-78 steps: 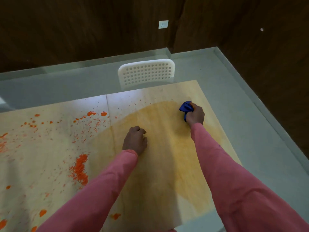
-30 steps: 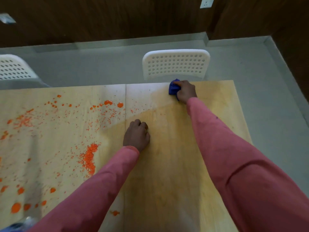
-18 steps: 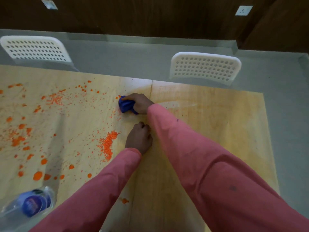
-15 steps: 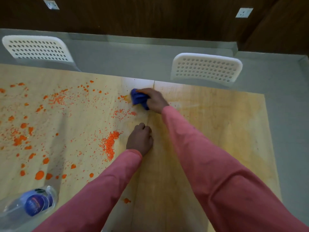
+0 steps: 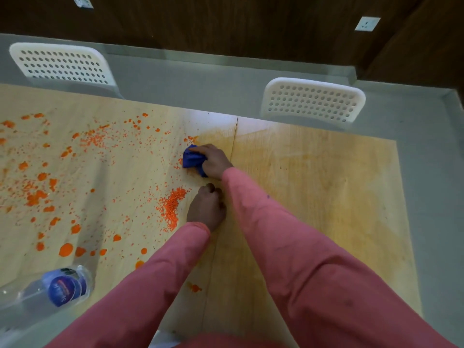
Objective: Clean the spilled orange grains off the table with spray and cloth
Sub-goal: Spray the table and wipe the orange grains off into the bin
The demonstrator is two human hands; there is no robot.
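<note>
Far left on the surface [image 5: 313, 187], the spray bottle [image 5: 45, 292] lies on its side near the front edge, untouched by either hand. Moving right, the orange grains [image 5: 172, 207] are scattered thickly over the left half, with a dense heap just left of my left hand [image 5: 206, 210]. That hand is curled into a loose fist, knuckles down on the wood, its grip holding nothing; I judge it a brace. Just beyond it, my right hand [image 5: 216, 160] has its grip closed around the bunched blue cloth [image 5: 192, 159], pressed to the surface at the border between the littered side and the wiped, orange-tinged right half. To do this stroke well, I would keep the cloth flat and firm, drag the grains toward one pile, not flick them outward, and work leftward in overlapping passes. The heap beside my left hand looks like the next target.
</note>
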